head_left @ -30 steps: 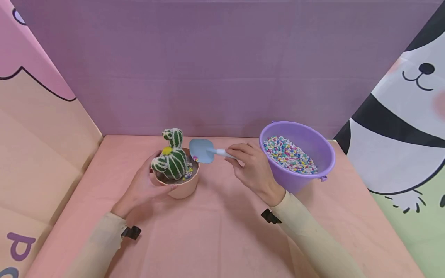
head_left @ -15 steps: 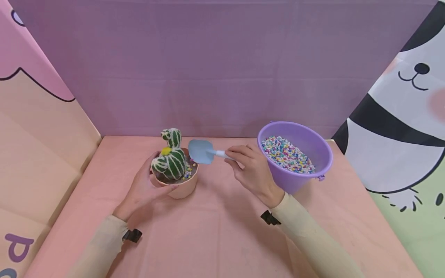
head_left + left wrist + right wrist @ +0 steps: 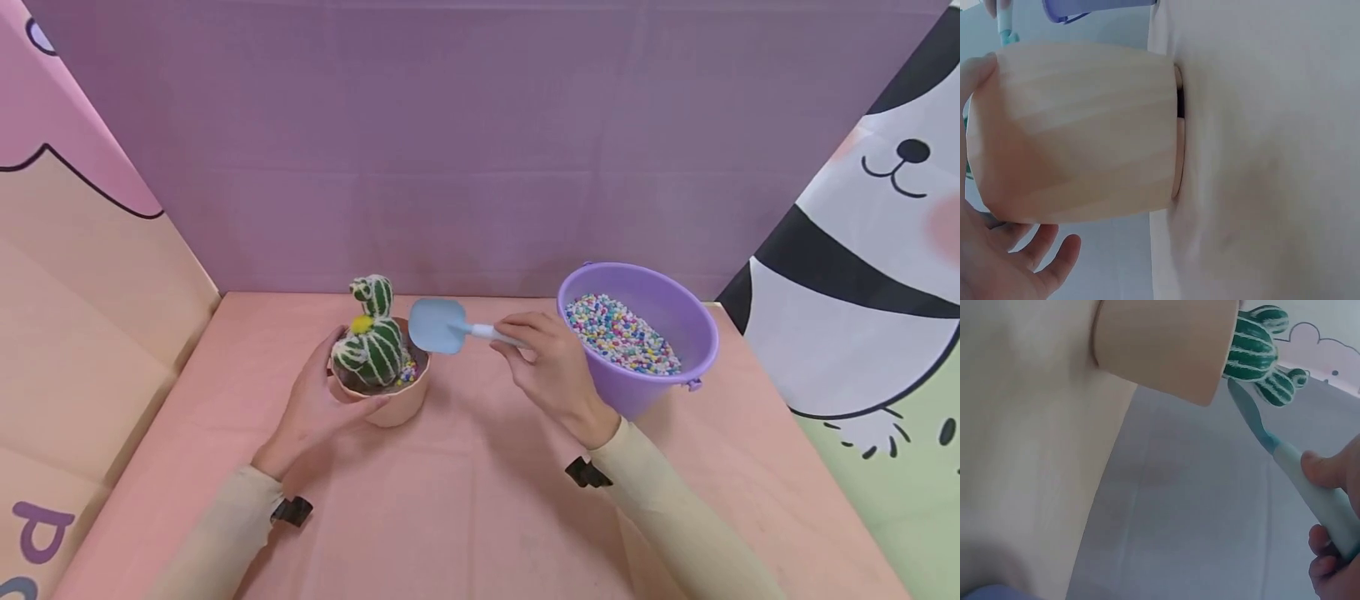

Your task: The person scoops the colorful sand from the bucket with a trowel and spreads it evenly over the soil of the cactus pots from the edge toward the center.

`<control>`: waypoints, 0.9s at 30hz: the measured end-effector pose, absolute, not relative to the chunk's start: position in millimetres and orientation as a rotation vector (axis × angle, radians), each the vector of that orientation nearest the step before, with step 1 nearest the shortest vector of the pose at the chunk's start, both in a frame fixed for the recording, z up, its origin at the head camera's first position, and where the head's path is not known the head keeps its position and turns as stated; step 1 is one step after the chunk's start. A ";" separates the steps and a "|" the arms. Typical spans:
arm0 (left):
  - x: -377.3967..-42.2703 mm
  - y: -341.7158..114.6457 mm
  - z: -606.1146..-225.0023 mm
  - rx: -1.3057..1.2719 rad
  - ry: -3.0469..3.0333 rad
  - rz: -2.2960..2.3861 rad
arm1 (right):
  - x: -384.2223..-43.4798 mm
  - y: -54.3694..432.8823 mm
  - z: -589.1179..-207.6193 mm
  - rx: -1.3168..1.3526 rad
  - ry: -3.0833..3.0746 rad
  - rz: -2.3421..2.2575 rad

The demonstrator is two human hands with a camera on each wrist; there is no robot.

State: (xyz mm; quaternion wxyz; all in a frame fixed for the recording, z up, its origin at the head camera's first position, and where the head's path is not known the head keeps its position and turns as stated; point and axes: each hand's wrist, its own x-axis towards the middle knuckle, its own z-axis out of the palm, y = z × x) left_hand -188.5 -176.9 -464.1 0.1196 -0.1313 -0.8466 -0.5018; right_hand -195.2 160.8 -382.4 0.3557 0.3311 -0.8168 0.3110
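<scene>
In the head view, a green cactus [image 3: 377,354] with white stripes and a yellow flower stands in a peach flowerpot [image 3: 397,408]. Colored beads [image 3: 407,372] lie on the soil at its right side. My left hand [image 3: 318,410] holds the pot from the left, thumb across the near side and fingers partly hidden behind it. My right hand [image 3: 551,367] grips the white handle of a small trowel [image 3: 438,326]; its light blue blade hovers by the pot's right rim with no beads visible on it. The right wrist view shows the trowel's edge [image 3: 1250,415] tilted toward the cactus.
A purple bucket [image 3: 637,396] partly filled with multicolored beads [image 3: 622,335] stands right of my right hand. Pink cloth [image 3: 450,517] covers the table. A purple backdrop [image 3: 480,150] rises behind, with printed panels at both sides.
A pink bead on the trowel's blade slid off at the pot's rim and no longer shows. The trowel has since shifted slightly right. The left hand keeps its hold; the cactus leans slightly differently.
</scene>
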 end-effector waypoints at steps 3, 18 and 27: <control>-188.0 -175.3 -464.9 -0.370 -2.478 -1.442 | -194.3 163.2 -380.2 0.812 -2.128 0.870; -171.6 -177.4 -443.9 -0.311 -2.099 -1.483 | -187.9 184.3 -364.2 0.617 -2.144 1.068; -160.5 -163.9 -419.7 -0.351 -1.856 -1.389 | -190.5 202.7 -358.0 0.559 -2.098 1.024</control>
